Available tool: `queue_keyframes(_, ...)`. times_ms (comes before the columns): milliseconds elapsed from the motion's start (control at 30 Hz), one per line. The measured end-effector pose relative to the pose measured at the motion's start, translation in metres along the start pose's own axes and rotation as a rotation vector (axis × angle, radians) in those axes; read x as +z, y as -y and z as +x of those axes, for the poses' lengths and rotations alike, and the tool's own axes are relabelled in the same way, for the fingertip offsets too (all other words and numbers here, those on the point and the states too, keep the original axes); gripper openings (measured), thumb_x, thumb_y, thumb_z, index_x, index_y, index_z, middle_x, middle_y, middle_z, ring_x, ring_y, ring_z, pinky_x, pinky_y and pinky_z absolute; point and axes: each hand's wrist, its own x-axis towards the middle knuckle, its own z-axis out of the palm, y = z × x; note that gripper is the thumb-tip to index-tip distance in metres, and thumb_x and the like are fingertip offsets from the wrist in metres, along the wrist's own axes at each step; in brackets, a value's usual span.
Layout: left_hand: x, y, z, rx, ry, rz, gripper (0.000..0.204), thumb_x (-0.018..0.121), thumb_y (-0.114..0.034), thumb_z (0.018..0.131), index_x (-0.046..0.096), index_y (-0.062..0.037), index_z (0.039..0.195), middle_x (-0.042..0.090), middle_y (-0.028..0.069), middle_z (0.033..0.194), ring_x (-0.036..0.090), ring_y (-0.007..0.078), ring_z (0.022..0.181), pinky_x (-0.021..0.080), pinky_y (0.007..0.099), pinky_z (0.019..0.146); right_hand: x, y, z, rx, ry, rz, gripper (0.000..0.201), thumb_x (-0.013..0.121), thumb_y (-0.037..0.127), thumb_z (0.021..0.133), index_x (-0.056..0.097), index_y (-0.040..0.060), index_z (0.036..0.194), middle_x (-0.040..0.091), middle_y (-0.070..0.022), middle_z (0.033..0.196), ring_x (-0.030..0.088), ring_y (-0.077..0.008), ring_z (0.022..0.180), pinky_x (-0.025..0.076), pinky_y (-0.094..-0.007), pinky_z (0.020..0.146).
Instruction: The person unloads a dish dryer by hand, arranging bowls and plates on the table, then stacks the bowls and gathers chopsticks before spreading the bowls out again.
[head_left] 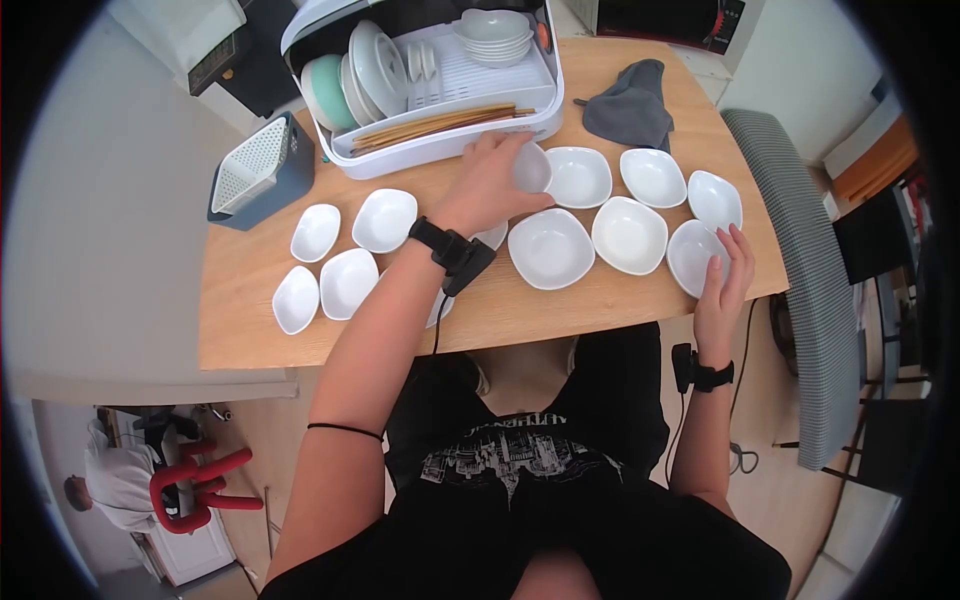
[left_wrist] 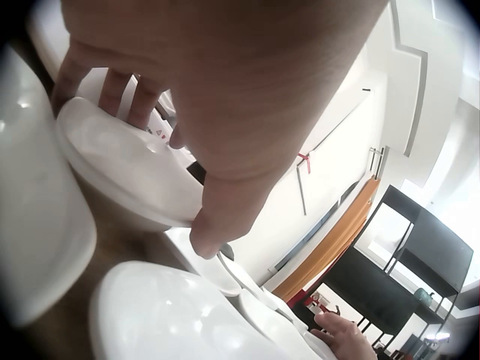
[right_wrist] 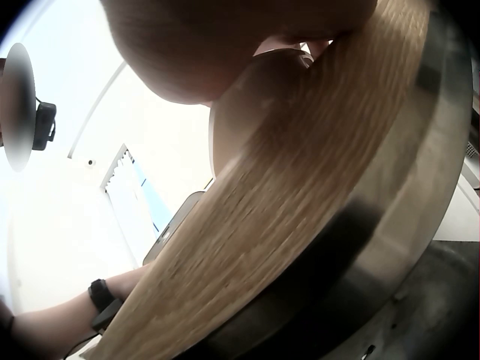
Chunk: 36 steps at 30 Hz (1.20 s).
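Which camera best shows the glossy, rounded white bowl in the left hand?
The left wrist view: the bowl is large and close in the left hand. Head view: smaller, partly hidden by fingers. Right wrist view: not visible.

Thirteen white rounded bowls (head_left: pixel 551 248), one light-wood table (head_left: pixel 480 336)

Seven bowls run from the centre to the right of the frame; six run from the left to the centre, two of them partly hidden. Top centre: one open white plastic dish rack (head_left: pixel 452 113), one stack of small white dishes (head_left: pixel 495 32), layers too close to count, one mint-green round dish (head_left: pixel 326 92), at least two small white spoons (head_left: pixel 428 62). Upper right: one dark-grey fabric cloth (head_left: pixel 630 105). Upper left: one blue-grey plastic basket (head_left: pixel 285 172)
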Motion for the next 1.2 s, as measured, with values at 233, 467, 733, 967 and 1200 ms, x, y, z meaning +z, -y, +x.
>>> queue_keyframes(233, 0.002, 0.009, 0.000, -0.083, 0.040, 0.089, 0.105, 0.095, -0.046, 0.073, 0.052, -0.0044, 0.160, 0.051, 0.0284, 0.156, 0.045, 0.0493, 0.141, 0.041, 0.0524, 0.121, -0.002, -0.001, -0.001, -0.016, 0.003, 0.019, 0.037, 0.050, 0.020, 0.115, 0.060, 0.0046, 0.147, 0.047, -0.0187, 0.164, 0.041, -0.0388, 0.152, 0.033, -0.0503, 0.126)
queue_keyframes(467, 0.004, 0.006, 0.001, -0.175, 0.074, 0.156, 0.103, 0.094, -0.049, 0.075, 0.053, -0.0037, 0.159, 0.056, 0.0299, 0.150, 0.048, 0.0499, 0.138, 0.042, 0.0514, 0.121, -0.033, 0.056, 0.038, -0.132, -0.042, 0.084, 0.036, 0.060, 0.020, 0.112, 0.065, 0.0027, 0.143, 0.059, -0.0155, 0.155, 0.052, -0.0306, 0.146, 0.039, -0.0434, 0.122)
queue_keyframes(733, 0.011, 0.014, 0.003, -0.139, 0.060, 0.256, 0.107, 0.091, -0.062, 0.077, 0.053, -0.0030, 0.158, 0.057, 0.0330, 0.146, 0.051, 0.0521, 0.137, 0.042, 0.0556, 0.118, -0.123, 0.136, 0.098, -0.485, -0.160, 0.502, 0.038, 0.055, 0.017, 0.114, 0.064, -0.0006, 0.146, 0.065, -0.0173, 0.151, 0.060, -0.0274, 0.141, 0.041, -0.0400, 0.124)
queue_keyframes(967, 0.002, 0.017, -0.008, -0.121, 0.020, 0.166, 0.102, 0.088, -0.065, 0.081, 0.057, 0.0000, 0.154, 0.051, 0.0355, 0.150, 0.053, 0.0491, 0.138, 0.046, 0.0519, 0.117, -0.120, 0.144, 0.089, -0.547, -0.083, 0.720, 0.038, 0.056, 0.018, 0.113, 0.064, -0.0014, 0.145, 0.066, -0.0178, 0.151, 0.060, -0.0275, 0.141, 0.040, -0.0400, 0.124)
queue_keyframes(1200, -0.051, -0.002, -0.046, -0.065, -0.097, 0.180, 0.081, 0.086, -0.049, 0.091, 0.061, -0.0007, 0.151, 0.055, 0.0285, 0.150, 0.056, 0.0439, 0.139, 0.049, 0.0494, 0.115, -0.108, 0.148, 0.083, -0.512, -0.067, 0.760, 0.039, 0.057, 0.019, 0.113, 0.064, -0.0023, 0.145, 0.066, -0.0184, 0.150, 0.060, -0.0276, 0.141, 0.040, -0.0401, 0.124)
